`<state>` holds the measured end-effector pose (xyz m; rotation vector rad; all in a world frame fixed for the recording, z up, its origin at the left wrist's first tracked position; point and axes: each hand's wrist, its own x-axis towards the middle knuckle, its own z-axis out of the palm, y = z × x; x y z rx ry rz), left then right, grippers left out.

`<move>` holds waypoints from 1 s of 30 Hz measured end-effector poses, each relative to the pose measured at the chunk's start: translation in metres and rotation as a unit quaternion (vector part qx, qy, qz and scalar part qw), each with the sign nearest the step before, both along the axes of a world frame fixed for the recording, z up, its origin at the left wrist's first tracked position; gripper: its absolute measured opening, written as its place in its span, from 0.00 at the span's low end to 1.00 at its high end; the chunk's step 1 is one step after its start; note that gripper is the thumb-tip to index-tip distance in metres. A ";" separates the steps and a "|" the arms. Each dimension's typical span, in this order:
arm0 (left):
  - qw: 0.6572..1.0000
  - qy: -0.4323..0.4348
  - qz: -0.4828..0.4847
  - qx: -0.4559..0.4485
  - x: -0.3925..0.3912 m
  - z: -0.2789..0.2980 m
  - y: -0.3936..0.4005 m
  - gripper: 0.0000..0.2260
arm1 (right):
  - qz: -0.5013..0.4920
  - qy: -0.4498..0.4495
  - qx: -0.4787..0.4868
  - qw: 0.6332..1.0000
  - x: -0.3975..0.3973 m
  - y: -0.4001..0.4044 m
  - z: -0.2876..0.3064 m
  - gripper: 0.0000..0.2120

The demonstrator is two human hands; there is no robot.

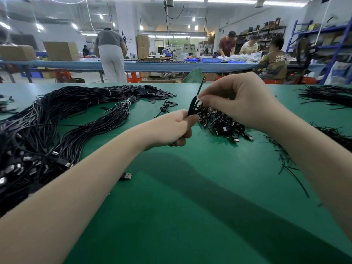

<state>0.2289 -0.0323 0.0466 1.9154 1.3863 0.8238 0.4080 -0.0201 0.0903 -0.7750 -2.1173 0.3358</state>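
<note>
My left hand [176,128] grips a small coiled black cable [192,107] above the green table [190,187], its fingers curled round the coil's lower end. A thin black tie strip [202,84] sticks up from the coil. My right hand [240,100] pinches the coil's top between thumb and fingertips. Just behind and below both hands lies a heap of finished coiled USB cables [226,126].
A large bundle of long black USB cables [57,121] spreads over the table's left side. One loose USB plug [125,176] lies near my left forearm. Black tie strips [327,96] lie at the right. Several people work at a long bench [152,64] behind.
</note>
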 end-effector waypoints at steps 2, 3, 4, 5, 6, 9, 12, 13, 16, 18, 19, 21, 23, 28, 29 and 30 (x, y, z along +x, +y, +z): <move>1.000 0.003 -0.007 -0.002 0.000 -0.001 -0.001 0.11 | -0.007 0.001 0.000 1.000 -0.001 0.000 0.000 0.05; 1.000 0.011 -0.014 -0.003 0.001 -0.002 -0.001 0.11 | -0.005 0.000 -0.005 1.000 -0.001 -0.001 -0.001 0.04; 1.000 0.021 -0.020 -0.002 0.002 -0.003 -0.001 0.11 | 0.000 -0.002 -0.010 1.000 -0.002 -0.001 -0.002 0.04; 0.999 0.032 -0.024 0.001 0.004 -0.003 -0.002 0.11 | 0.004 -0.003 -0.014 1.000 -0.003 -0.002 -0.003 0.04; 0.999 0.045 -0.025 0.008 0.005 -0.003 -0.002 0.11 | 0.008 -0.003 -0.016 1.000 -0.004 -0.002 -0.004 0.05; 0.990 0.117 0.002 0.075 0.007 -0.002 -0.002 0.13 | 0.006 -0.014 -0.011 1.000 -0.003 0.000 -0.003 0.04; 0.952 0.261 0.032 0.159 0.008 -0.001 -0.006 0.14 | -0.036 -0.094 0.080 0.992 0.002 0.001 0.002 0.02; 0.929 0.324 0.033 0.178 0.008 -0.001 -0.007 0.14 | -0.052 -0.120 0.105 0.986 0.005 0.002 0.005 0.01; 0.876 0.433 0.003 0.213 0.015 -0.005 -0.014 0.09 | -0.071 -0.186 0.056 0.978 0.021 0.011 0.011 0.05; 0.886 0.415 -0.017 0.209 0.020 -0.005 -0.016 0.11 | -0.044 -0.210 -0.032 0.976 0.028 0.012 0.009 0.07; 0.895 0.401 -0.018 0.195 0.021 -0.003 -0.016 0.13 | -0.027 -0.185 -0.059 0.981 0.030 0.012 0.008 0.08; 0.916 0.376 -0.016 0.143 0.022 0.000 -0.016 0.15 | 0.000 -0.117 -0.084 0.990 0.034 0.013 0.007 0.13; 0.936 0.340 -0.017 0.093 0.021 0.001 -0.016 0.15 | 0.027 -0.104 -0.098 0.989 0.033 0.013 0.008 0.17; 0.943 0.324 -0.027 0.069 0.021 0.003 -0.017 0.15 | 0.049 -0.144 -0.093 0.984 0.019 0.008 0.006 0.13; 0.943 0.326 -0.030 0.066 0.022 0.003 -0.018 0.15 | 0.041 -0.147 -0.085 0.985 0.018 0.009 0.004 0.11; 0.942 0.327 -0.034 0.063 0.023 0.003 -0.019 0.14 | 0.033 -0.157 -0.073 0.984 0.017 0.009 0.004 0.09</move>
